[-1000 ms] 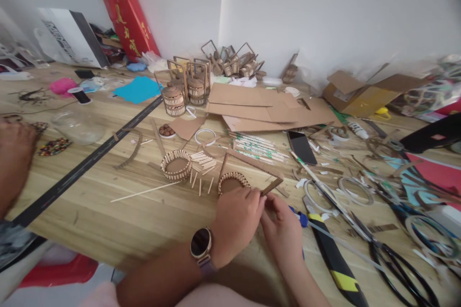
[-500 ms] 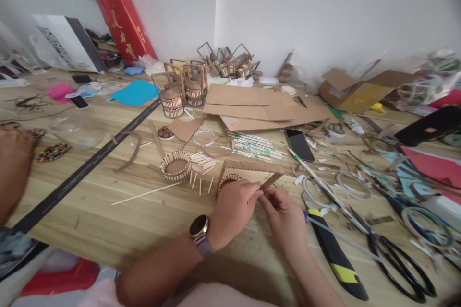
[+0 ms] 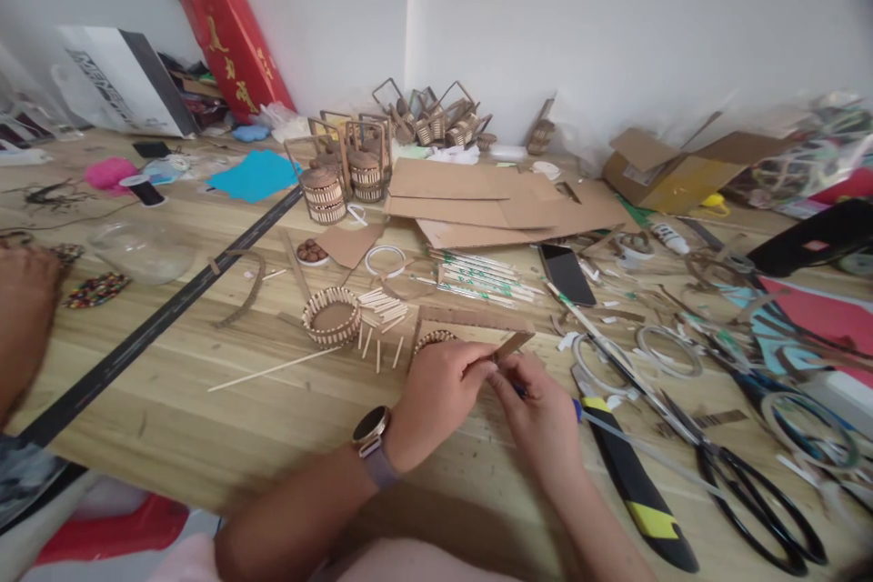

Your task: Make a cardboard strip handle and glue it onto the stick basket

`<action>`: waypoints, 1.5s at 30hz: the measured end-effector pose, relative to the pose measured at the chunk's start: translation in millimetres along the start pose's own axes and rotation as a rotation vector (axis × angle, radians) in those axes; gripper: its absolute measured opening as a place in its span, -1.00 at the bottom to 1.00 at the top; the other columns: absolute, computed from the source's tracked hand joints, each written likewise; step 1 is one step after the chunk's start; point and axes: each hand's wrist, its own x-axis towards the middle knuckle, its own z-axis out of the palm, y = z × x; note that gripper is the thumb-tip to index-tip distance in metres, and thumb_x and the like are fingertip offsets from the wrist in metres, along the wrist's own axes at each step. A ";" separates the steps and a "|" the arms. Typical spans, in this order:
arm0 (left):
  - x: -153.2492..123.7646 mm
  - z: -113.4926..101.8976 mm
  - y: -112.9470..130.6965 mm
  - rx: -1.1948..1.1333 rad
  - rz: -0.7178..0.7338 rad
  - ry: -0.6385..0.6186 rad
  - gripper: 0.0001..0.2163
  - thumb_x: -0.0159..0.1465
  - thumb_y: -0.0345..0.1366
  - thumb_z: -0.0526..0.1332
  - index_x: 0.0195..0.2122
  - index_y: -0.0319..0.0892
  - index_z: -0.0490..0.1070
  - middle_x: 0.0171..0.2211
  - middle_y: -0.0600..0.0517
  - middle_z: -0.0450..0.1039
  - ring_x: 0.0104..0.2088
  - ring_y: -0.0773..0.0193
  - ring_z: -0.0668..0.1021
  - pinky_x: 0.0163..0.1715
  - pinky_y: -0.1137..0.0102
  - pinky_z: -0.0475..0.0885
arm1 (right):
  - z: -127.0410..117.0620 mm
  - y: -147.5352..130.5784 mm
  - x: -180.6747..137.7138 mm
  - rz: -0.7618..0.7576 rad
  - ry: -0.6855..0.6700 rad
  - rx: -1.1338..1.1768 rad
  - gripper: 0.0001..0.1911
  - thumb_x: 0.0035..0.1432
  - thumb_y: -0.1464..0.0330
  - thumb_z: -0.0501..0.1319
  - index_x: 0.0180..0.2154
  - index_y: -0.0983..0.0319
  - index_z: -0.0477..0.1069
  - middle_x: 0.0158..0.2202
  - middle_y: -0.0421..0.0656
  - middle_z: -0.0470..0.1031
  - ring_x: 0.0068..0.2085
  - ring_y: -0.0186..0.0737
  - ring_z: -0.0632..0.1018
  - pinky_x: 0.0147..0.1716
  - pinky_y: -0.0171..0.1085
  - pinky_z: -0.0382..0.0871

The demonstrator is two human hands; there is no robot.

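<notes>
My left hand (image 3: 436,400), with a watch on its wrist, is closed over a small round stick-walled basket (image 3: 432,341) and pinches a bent cardboard strip frame (image 3: 477,320) at the lower right corner. My right hand (image 3: 542,414) meets it at the same corner, fingers pinched on the strip's end (image 3: 513,345); a blue-tipped tool (image 3: 576,409) pokes out from under this hand. A second round basket (image 3: 332,316) stands to the left, beside loose short sticks (image 3: 382,305).
Flat cardboard sheets (image 3: 491,200), finished handled baskets (image 3: 337,177), a phone (image 3: 564,274), wrapped chopsticks (image 3: 481,277), tape rings (image 3: 665,350), a black and yellow tool (image 3: 631,477), scissors (image 3: 757,500) and a long skewer (image 3: 273,368) crowd the wooden table. Another person's arm (image 3: 20,318) is at far left.
Both hands stay at the strip's corner with only small finger shifts. The camera has tilted slightly, so the scene sits a little lower and to the left.
</notes>
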 end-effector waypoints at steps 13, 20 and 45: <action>1.3 0.3 2.1 -0.041 -0.046 -0.025 -0.77 0.28 -0.45 0.23 -0.11 -0.04 0.57 -0.16 0.07 0.63 -0.16 0.19 0.62 -0.12 0.34 0.48 | -0.9 0.7 -0.4 0.001 0.004 -0.021 -0.77 0.15 0.18 0.15 -0.45 0.17 0.40 -0.49 -0.16 0.53 -0.44 -0.15 0.53 -0.46 -0.27 0.37; -25.9 -3.6 1.9 -0.059 -0.072 -0.047 -0.61 0.29 -0.45 0.20 0.15 -0.20 0.36 0.00 -0.06 0.55 -0.07 0.19 0.60 -0.06 0.32 0.51 | -2.5 4.3 -1.9 0.034 -0.030 -0.028 -0.82 0.15 0.22 0.17 -0.40 0.17 0.42 -0.47 -0.16 0.54 -0.43 -0.15 0.53 -0.40 -0.24 0.38; -19.7 -42.3 -49.1 0.020 -0.166 -0.010 -0.83 0.36 -0.34 0.08 -0.11 -0.19 0.43 -0.05 -0.11 0.51 -0.02 0.11 0.53 0.04 0.18 0.40 | -13.7 28.6 23.8 0.153 -0.505 0.508 -0.54 0.22 -0.04 0.13 -0.19 0.19 0.51 -0.45 -0.18 0.41 -0.40 -0.24 0.39 -0.35 -0.24 0.31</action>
